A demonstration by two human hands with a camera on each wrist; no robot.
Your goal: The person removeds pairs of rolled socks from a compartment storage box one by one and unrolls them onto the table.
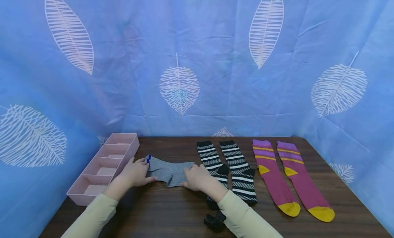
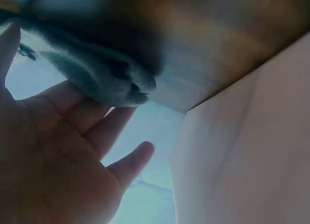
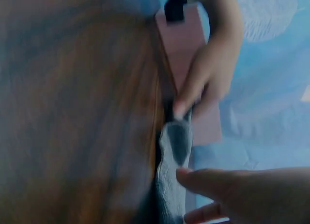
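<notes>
Grey sock ends hidden under both hands.

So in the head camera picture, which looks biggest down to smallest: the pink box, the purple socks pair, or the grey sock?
1. Pink box, though it sits close to the purple socks in looks.
2. Purple socks, about as long; I can't rank these two surely.
3. Grey sock, clearly smallest, partly covered by both hands.

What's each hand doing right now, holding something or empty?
Left hand: holding the left end of the grey sock, fingers on its edge.
Right hand: gripping the right end of the same sock.
</notes>
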